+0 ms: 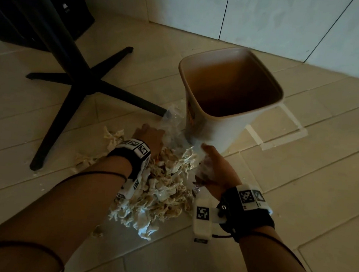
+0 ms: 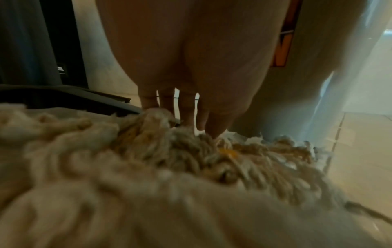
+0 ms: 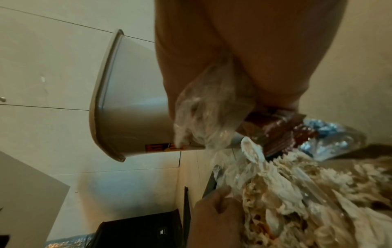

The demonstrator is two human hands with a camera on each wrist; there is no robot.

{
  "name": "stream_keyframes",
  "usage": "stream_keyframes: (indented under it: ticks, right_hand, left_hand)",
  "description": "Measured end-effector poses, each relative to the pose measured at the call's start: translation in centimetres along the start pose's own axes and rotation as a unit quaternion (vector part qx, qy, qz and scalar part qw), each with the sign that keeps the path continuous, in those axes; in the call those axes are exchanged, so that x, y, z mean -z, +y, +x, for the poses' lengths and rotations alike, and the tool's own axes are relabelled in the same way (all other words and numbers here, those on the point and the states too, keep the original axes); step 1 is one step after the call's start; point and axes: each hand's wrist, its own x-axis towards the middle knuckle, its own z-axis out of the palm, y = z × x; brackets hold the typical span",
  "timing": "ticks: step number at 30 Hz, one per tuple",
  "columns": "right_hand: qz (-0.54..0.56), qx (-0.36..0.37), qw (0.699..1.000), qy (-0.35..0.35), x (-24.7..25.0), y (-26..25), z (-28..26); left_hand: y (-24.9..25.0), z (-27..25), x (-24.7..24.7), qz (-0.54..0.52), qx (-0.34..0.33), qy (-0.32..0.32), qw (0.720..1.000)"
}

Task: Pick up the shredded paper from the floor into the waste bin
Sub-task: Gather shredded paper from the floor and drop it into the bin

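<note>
A heap of cream shredded paper (image 1: 166, 194) lies on the tiled floor just in front of the beige waste bin (image 1: 228, 117), which stands upright and looks empty. My left hand (image 1: 149, 135) reaches into the far left side of the heap. In the left wrist view its fingers (image 2: 186, 107) point straight down with their tips buried in the shreds (image 2: 148, 184). My right hand (image 1: 218, 167) is at the heap's right edge and grips crumpled clear plastic (image 3: 207, 114). That plastic sheet (image 1: 173, 123) trails toward the bin's base. The bin wall (image 3: 127, 109) carries an orange label.
A black table base (image 1: 76, 83) spreads its legs on the left, one foot ending beside the plastic. A black box (image 1: 45, 12) stands at the back left. Loose scraps (image 1: 113, 136) lie left of the heap. Tape marks (image 1: 279, 140) and the white wall are behind the bin.
</note>
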Motion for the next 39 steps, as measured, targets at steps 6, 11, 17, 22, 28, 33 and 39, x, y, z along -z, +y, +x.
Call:
stream_keyframes:
  ticks: [6, 11, 17, 22, 28, 33, 39]
  right_hand:
    - [0.011, 0.034, 0.999, -0.009, 0.2, 0.4, 0.4]
    - [-0.028, 0.081, 0.996, -0.016, 0.5, 0.8, 0.9]
    - [-0.04, 0.044, 0.998, 0.007, 1.0, 0.4, 1.0]
    - [-0.033, 0.014, 0.998, 0.045, 0.9, 0.5, 1.0]
    - [-0.025, -0.046, 0.992, -0.113, -1.0, 1.3, 0.7]
    - [-0.048, -0.08, 0.982, -0.163, -1.9, 2.1, 0.3]
    - [-0.018, -0.068, 0.987, -0.144, -1.0, 3.5, 1.0]
  left_hand:
    - [-0.7, -0.4, -0.8, -0.022, -0.035, 0.05, 0.998]
    - [-0.2, -0.6, -1.0, -0.013, -0.081, 0.011, 0.997]
    - [0.8, -2.4, -0.4, 0.049, -0.074, 0.097, 0.991]
    - [0.5, -5.6, 1.6, -0.086, -0.105, 0.208, 0.969]
    - [2.6, -10.6, 1.3, -0.207, -0.174, 0.253, 0.929]
    - [3.7, -13.5, -0.6, -0.379, -0.229, 0.228, 0.867]
    - [2.7, -15.8, -1.7, -0.459, -0.245, 0.134, 0.843]
